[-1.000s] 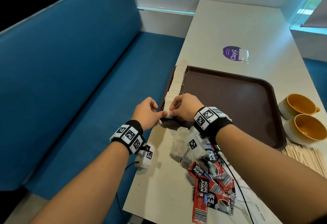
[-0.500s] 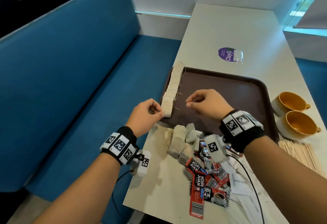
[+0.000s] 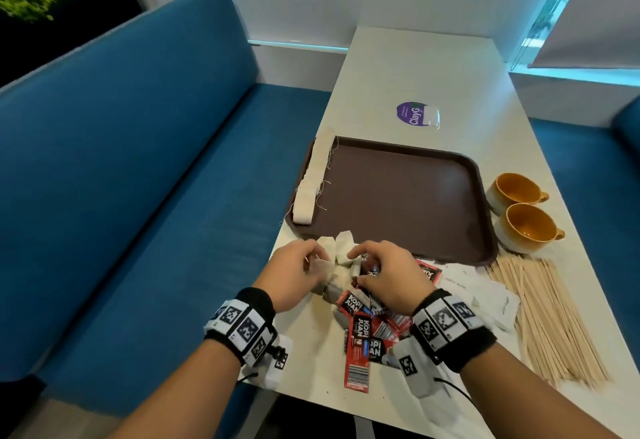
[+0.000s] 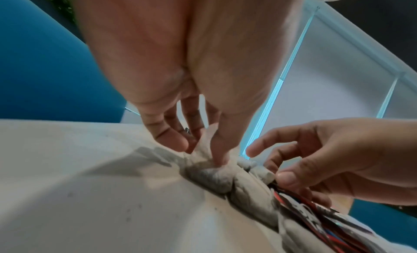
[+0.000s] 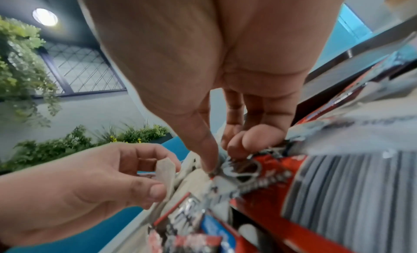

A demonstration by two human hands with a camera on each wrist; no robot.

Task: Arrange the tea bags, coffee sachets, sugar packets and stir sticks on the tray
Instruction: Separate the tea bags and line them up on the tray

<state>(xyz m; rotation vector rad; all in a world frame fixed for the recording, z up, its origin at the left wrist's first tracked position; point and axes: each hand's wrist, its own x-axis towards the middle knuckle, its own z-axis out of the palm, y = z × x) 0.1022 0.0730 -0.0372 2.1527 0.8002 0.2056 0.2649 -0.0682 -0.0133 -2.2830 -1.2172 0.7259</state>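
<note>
Tea bags [image 3: 313, 179] line the brown plastic tray's [image 3: 398, 196] left edge; left hand [image 3: 294, 274] pinches another, right hand [image 3: 388, 274] pinches into red coffee sachets [image 3: 360, 334]; sugar packets [image 3: 485, 291], stir sticks [image 3: 550, 317] untouched.

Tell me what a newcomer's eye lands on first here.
First, both hands meeting over the loose pile of tea bags at the table's near edge: the left hand pinches one, while the right hand digs fingertips into the red coffee sachets beside them. Next, the brown tray, bare except for a neat row of tea bags along its left rim.
</note>
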